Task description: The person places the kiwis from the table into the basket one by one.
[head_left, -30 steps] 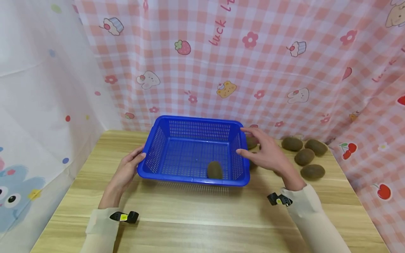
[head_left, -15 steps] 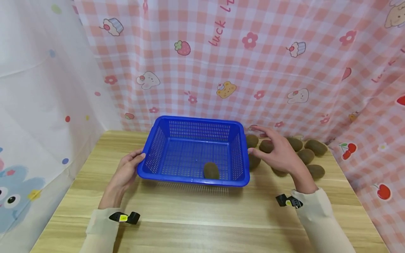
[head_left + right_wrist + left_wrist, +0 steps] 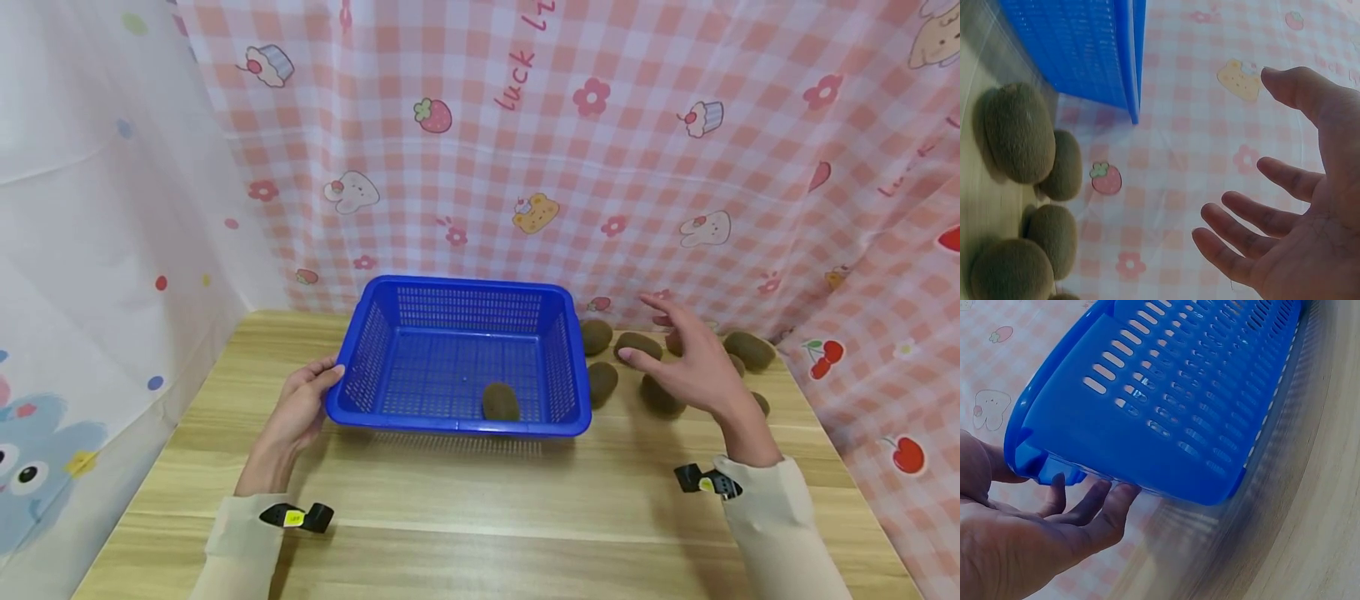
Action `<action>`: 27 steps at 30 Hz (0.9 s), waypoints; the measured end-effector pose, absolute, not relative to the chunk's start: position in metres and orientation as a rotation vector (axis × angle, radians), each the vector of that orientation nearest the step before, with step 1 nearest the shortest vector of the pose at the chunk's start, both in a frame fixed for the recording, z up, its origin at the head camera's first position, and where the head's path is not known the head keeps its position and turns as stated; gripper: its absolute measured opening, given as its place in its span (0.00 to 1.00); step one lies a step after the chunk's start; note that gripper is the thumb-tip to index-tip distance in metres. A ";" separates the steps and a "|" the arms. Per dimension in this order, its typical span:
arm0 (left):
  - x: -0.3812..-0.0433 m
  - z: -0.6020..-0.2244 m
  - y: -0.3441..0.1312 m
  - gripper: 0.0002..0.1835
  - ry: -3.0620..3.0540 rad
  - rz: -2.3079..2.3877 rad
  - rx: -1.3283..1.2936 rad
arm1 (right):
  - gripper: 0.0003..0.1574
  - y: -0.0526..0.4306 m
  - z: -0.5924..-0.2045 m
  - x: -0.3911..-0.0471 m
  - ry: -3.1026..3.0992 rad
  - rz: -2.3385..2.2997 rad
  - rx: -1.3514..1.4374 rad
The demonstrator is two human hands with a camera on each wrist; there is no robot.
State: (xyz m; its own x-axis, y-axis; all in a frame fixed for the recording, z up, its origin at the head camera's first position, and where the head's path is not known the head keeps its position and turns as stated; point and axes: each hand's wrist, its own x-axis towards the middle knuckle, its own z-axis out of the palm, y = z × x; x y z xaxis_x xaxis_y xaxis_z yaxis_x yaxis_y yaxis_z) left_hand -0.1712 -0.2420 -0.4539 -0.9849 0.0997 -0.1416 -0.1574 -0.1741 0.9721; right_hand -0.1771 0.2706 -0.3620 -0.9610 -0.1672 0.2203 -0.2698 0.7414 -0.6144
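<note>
A blue plastic basket point(image 3: 459, 427) with slotted walls stands on the table. One brown kiwi point(image 3: 500, 403) lies inside it, close to the front wall. At the basket's left end, my left hand point(image 3: 298, 407) grips the rim; the left wrist view shows the fingertips point(image 3: 1124, 490) against the outer wall and the thumb at the rim. My right hand point(image 3: 696, 367) hovers over the kiwis to the right of the basket, fingers spread and nothing held. Below and around it lie several kiwis, among them a near one point(image 3: 602, 384) and a back one point(image 3: 637, 345); the hand partly hides others.
The wooden table point(image 3: 450, 525) runs up to a pink checked curtain point(image 3: 465, 167) close behind the basket. White cloth point(image 3: 97, 208) hangs at the left. One kiwi point(image 3: 750, 350) lies near the table's right back corner.
My right hand has left the basket's right rim and moved right, over the kiwis. The kiwi in the basket has shifted slightly left. My left hand keeps its grip on the rim.
</note>
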 end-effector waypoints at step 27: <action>-0.169 -0.455 -0.252 0.35 2.016 2.162 0.069 | 0.61 0.355 -0.390 -0.163 -2.803 0.955 0.038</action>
State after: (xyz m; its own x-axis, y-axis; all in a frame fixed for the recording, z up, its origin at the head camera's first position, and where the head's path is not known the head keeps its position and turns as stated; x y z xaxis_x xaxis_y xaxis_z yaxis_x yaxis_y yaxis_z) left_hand -0.1688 -0.2515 -0.4554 -0.9819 0.1658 -0.0917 -0.1031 -0.0615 0.9928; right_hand -0.1633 0.3548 -0.3904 -0.9834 0.0337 0.1780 -0.0820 0.7935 -0.6030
